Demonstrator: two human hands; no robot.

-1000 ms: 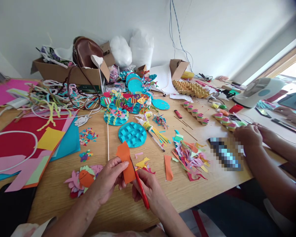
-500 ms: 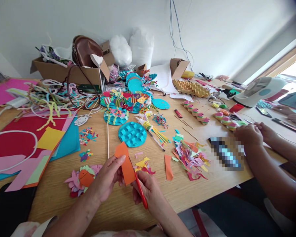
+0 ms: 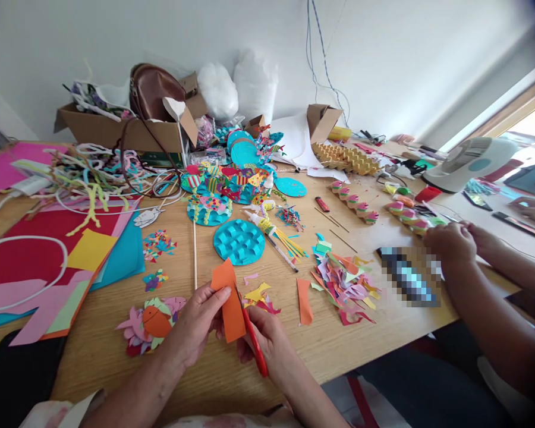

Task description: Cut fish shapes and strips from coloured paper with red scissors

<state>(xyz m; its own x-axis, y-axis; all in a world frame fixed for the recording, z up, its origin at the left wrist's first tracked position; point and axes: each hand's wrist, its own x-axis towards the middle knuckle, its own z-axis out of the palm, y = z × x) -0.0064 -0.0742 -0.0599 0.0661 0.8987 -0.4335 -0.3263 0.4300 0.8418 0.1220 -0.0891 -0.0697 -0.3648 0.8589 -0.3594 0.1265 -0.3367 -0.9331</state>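
Note:
An orange paper strip [image 3: 234,318] is pinched in my left hand [image 3: 200,324], thumb on its face. My right hand [image 3: 263,339] grips red-handled scissors [image 3: 255,345], whose blades lie along the strip's right edge. Left of my left hand is a pile of paper fish shapes [image 3: 156,324] with an orange fish on top. Beyond the strip sits a round blue disc [image 3: 239,242] with woven paper strips. Yellow and pink scraps [image 3: 261,296] lie just past my right hand, and another orange piece [image 3: 305,302] rests to its right.
Colored paper sheets [image 3: 22,244] and a white cable cover the left. A pile of paper scraps [image 3: 345,282], a glue bottle [image 3: 261,221] and a pen [image 3: 283,252] lie mid-table. Another person's hands [image 3: 455,244] are at the right. A cardboard box [image 3: 116,132] stands behind.
The orange strip has turned slightly more upright and shifted a little right and down. The scissor blades have moved slightly against its edge. Both hands keep their hold.

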